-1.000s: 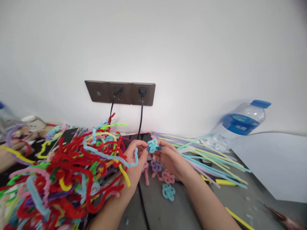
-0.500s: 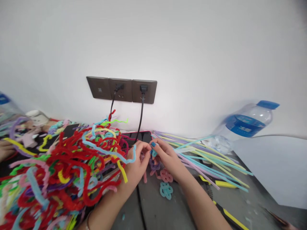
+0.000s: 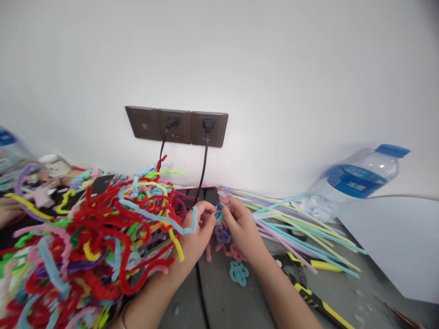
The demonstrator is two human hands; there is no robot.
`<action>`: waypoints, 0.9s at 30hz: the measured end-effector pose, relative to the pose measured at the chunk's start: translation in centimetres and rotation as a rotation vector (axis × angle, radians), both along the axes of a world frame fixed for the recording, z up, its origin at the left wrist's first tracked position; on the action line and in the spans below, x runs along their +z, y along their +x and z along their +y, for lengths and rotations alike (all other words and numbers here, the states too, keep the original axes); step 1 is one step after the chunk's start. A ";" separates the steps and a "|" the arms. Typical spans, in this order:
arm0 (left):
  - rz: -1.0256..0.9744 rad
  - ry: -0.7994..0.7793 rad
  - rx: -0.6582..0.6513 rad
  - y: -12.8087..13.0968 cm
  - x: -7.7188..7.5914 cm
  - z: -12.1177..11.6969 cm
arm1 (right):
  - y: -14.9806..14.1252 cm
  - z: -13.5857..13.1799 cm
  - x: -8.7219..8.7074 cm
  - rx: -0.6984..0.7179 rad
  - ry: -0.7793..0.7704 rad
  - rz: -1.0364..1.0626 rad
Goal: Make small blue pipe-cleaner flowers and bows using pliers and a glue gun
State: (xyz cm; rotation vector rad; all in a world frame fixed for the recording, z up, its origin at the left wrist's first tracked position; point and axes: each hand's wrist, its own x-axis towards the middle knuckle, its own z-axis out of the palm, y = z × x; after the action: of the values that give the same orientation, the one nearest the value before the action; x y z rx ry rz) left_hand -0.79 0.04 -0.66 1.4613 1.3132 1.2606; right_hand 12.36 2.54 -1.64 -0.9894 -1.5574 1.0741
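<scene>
My left hand [image 3: 196, 233] and my right hand [image 3: 240, 224] meet over the grey table [image 3: 226, 301], fingertips pinched together on a small teal pipe-cleaner piece [image 3: 219, 216], mostly hidden between the fingers. Below the hands lie finished pipe-cleaner flowers: a purple one [image 3: 222, 234], a pink one [image 3: 238, 252] and a teal one [image 3: 239, 273]. A big tangled heap of bent pipe cleaners [image 3: 85, 237], mostly red, rests against my left wrist. A fan of straight pastel pipe cleaners [image 3: 295, 219] lies just right of my right hand.
A phone [image 3: 199, 195] lies behind the hands, cables running to the wall sockets [image 3: 176, 125]. A water bottle [image 3: 353, 180] lies at the right. Yellow-handled pliers [image 3: 308, 292] sit by my right forearm. Another person's hand [image 3: 8, 211] shows at the far left.
The teal flower, held up in plain view a second ago, has been lowered and is now mostly covered by my pinching fingers. The view has shifted slightly.
</scene>
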 end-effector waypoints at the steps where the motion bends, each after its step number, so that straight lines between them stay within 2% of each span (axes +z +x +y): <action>1: -0.087 -0.041 -0.004 0.2 0.1 -0.1 | -0.1 -0.1 0.0 0.001 -0.007 0.035; 6: -0.650 -0.343 -0.075 1.1 0.3 -0.7 | -0.8 -0.6 0.1 0.003 -0.073 0.221; 9: -0.837 -0.446 -0.110 1.4 0.4 -1.0 | -0.9 -0.7 0.2 0.005 -0.090 0.264; 17: -0.864 -0.515 -0.152 0.7 1.4 -0.7 | 0.0 -0.7 1.1 -0.011 0.053 0.145; 20: -0.885 -0.543 -0.167 0.7 1.5 -0.6 | 0.0 -0.8 1.0 -0.007 0.021 0.151; 23: -0.897 -0.505 -0.099 0.9 1.2 -0.7 | -0.1 -0.7 0.8 -0.024 -0.022 0.157; 27: -0.840 -0.438 0.025 1.2 1.0 -0.7 | -0.3 -0.9 0.4 -0.079 0.027 0.108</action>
State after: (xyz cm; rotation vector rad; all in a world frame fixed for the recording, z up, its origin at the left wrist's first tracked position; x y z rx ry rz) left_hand 0.41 -0.69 0.33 0.5007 0.9294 1.2835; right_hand 12.08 1.65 -1.24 -0.9511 -1.4310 1.0325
